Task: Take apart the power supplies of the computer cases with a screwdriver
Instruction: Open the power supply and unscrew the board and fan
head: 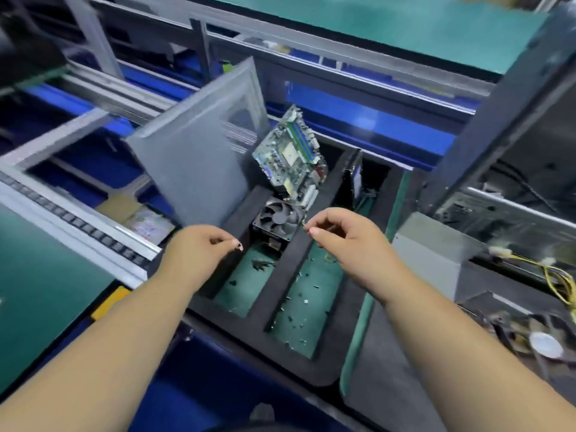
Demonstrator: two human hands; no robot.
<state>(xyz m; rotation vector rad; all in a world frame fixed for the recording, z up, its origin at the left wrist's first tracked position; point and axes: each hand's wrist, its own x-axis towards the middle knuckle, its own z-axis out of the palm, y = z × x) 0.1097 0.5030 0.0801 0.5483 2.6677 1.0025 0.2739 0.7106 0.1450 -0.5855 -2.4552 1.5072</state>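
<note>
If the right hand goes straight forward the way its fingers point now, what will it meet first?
Most likely the black cooler fan standing in the foam tray. The right hand points up-left toward it, with the motherboard just behind. Depth is unclear, so it might pass above the fan.

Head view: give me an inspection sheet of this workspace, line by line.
Surface: black foam tray with green-floored compartments.
Job's things: grey power supply box right of the tray; no screwdriver seen.
Clutter: motherboard tilted up, cooler fan below it, grey side panel leaning, loose screws in the tray.
Hands: left hand and right hand hover over the tray, fingers loosely curled, holding nothing.
Cables: yellow wires at right.
Surroundings: green mats, blue conveyor, metal frames.
</note>
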